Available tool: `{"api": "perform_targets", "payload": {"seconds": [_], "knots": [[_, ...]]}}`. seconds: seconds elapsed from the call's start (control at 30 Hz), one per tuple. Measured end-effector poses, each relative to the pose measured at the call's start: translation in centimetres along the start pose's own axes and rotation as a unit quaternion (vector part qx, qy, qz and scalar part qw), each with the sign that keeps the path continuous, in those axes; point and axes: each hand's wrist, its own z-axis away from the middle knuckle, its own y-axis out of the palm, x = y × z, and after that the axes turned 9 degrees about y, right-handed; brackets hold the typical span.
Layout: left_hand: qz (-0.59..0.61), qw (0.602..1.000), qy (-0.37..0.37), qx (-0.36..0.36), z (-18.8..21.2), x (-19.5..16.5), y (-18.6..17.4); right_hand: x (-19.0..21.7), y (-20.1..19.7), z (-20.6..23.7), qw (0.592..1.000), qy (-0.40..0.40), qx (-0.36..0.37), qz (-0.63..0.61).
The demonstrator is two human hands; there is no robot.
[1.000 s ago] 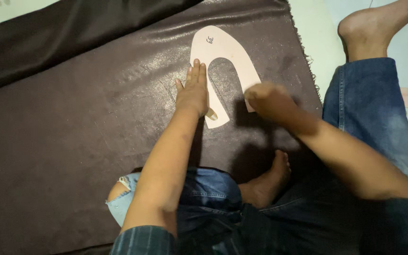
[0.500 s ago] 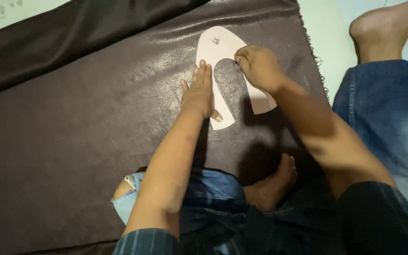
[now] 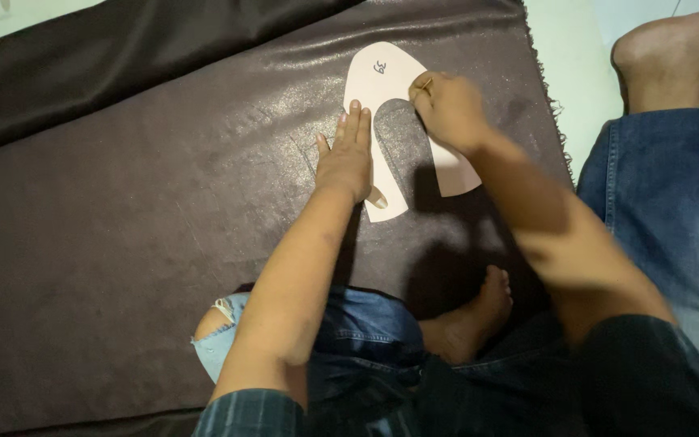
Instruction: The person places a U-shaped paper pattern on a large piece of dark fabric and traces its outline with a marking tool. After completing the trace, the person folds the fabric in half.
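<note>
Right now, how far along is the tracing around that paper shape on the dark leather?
Already done: the paper pattern lies flat on the dark leather, pinned by the left hand. In hand: the right hand holds a thin pen at the top of the pattern's inner curve. I can't make out any traced line, so how much outline is left is unclear. No cutting shows; the leather looks whole.

A pale U-shaped paper pattern lies flat on a dark brown sheet of leather spread on the floor. The left hand presses palm-down, fingers extended, on the pattern's left arm. The right hand is closed around a thin pen, its tip at the pattern's inner curve. A bare foot rests on the leather.
</note>
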Motion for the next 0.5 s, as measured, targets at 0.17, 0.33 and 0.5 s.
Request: {"api": "perform_targets", "payload": {"seconds": [0.17, 0.33, 0.5], "knots": [[0.012, 1.000, -0.001, 0.002, -0.1, -0.1, 0.2, -0.8, 0.8, -0.4, 0.997, -0.059, -0.054, 0.003], [0.010, 1.000, 0.002, 0.004, -0.2, 0.0, 0.4, 0.3, 2.6, -1.6, 0.996, -0.032, 0.008, -0.081], [0.012, 1.000, 0.004, 0.012, -0.3, 0.0, 0.4, -0.2, 1.3, -1.8, 0.996, 0.048, 0.015, -0.069]]}}
